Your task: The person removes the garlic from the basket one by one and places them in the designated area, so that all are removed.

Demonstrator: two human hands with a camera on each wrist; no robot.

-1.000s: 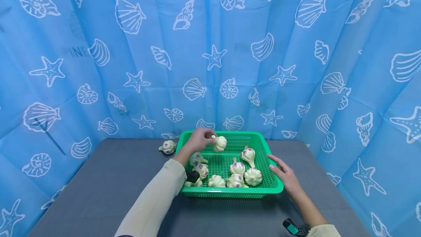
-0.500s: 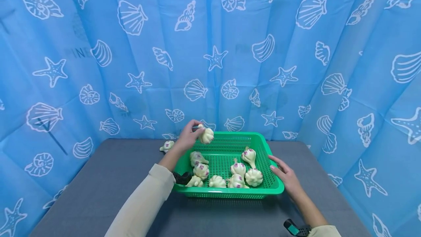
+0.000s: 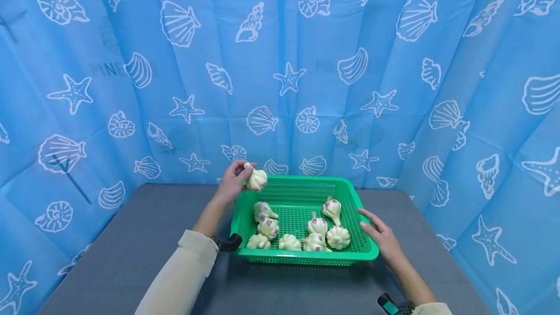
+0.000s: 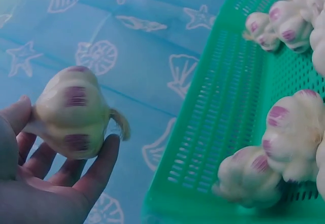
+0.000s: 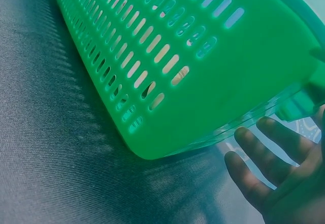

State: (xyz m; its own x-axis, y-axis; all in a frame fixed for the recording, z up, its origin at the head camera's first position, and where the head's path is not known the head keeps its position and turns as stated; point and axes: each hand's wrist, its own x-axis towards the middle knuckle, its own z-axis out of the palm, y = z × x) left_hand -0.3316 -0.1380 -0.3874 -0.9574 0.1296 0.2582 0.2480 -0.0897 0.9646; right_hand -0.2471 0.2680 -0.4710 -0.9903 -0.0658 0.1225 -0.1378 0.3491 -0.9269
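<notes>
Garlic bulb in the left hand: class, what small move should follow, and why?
Probably carry it further left and set it down on the grey table. The left hand holds the garlic bulb lifted over the far-left corner of the green basket, which has seven bulbs inside, while the right hand rests at the basket's right rim, steadying it.

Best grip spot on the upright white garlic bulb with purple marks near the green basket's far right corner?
Likely the narrow stem of that upright garlic bulb, pinched from above. It points up, free of the other garlic bulbs, while the green plastic basket wall crowds its right side. The right hand at that rim is nearest.
</notes>
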